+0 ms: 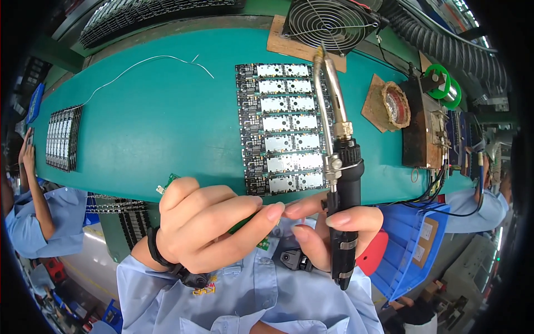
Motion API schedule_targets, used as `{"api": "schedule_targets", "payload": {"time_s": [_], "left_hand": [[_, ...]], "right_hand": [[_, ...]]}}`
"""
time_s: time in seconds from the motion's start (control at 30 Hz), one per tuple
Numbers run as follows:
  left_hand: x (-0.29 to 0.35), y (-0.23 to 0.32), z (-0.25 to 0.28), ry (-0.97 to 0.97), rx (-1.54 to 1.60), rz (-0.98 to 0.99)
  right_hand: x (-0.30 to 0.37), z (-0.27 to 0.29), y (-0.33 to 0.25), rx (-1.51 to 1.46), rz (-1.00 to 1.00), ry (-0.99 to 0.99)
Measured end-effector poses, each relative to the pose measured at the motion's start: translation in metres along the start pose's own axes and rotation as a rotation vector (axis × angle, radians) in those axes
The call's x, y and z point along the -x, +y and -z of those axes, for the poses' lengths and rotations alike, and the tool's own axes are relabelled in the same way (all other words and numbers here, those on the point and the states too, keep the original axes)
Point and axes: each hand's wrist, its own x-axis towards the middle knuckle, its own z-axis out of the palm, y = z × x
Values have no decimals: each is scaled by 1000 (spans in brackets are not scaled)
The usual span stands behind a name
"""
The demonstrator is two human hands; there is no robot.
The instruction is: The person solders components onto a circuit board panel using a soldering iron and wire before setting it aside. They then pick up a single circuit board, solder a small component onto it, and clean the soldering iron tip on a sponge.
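Note:
My right hand (pixel 364 222) is wrapped round the black handle of a soldering iron (pixel 349 175), which stands tip up with a thin metal feed tube clamped alongside. My left hand (pixel 208 225) is closed on a small green circuit board (pixel 169 181); one end sticks out past the knuckles and more green shows between the fingers. Fingertips of both hands nearly meet below the iron. Just beyond them, a panel of black circuit boards (pixel 253 131) with silver metal plates lies on the green mat (pixel 161 122). The iron's shaft overlaps its right edge from this view.
A fan (pixel 328 25) stands at the back on a wooden board. To the right are a round dish (pixel 395 106), a green solder spool (pixel 453 86) and a brown box (pixel 420 125). Stacked boards (pixel 63 138) and a loose wire (pixel 128 64) lie left. People sit at both sides.

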Motion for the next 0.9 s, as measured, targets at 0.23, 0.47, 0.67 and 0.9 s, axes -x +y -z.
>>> {"api": "schedule_targets", "payload": {"time_s": [0.23,0.47,0.67,0.9], "left_hand": [[1,2,-2,2,-98,-56],[-1,2,-2,-25,-92,-43],[0,1,-4,19,-50,-40],[-3,-2,0,-55,-67,-99]], "right_hand": [[-5,-10,-5,86,-8,86],[-4,-11,0,113,28,95],[-4,-10,0,84,0,92],[-5,-8,1,100,-5,87]]}}
